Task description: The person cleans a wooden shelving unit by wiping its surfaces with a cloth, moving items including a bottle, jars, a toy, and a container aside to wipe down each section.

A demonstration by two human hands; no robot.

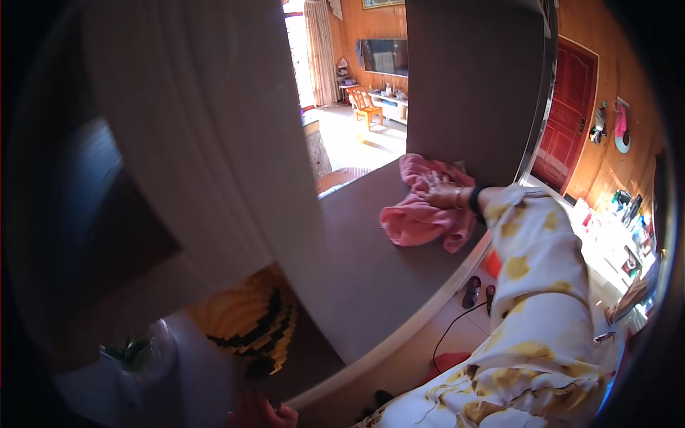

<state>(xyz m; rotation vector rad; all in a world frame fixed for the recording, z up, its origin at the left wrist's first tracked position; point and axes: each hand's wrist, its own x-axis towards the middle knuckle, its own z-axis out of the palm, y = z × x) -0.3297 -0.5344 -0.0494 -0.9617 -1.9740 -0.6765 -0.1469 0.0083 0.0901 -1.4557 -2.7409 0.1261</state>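
Observation:
A crumpled pink cloth (pixel 421 214) lies on a grey ledge (pixel 357 278), up against the dark upright panel behind it. My right hand (pixel 444 191) rests on top of the cloth and holds it to the ledge, the fingers partly sunk among its folds. The right arm reaches in from the lower right, in a white sleeve with yellow-brown patches and a dark band at the wrist. My left hand (pixel 264 412) shows only in part at the bottom edge, dim and blurred, near the low end of the ledge; its grip cannot be made out.
A glass bowl with a green plant (pixel 139 353) stands at lower left beside a yellow-and-black patterned panel (pixel 250 321). Through the opening are an orange chair (pixel 366 107) and a television (pixel 384 57). Slippers (pixel 472 292) and a black cable (pixel 444 335) lie on the floor.

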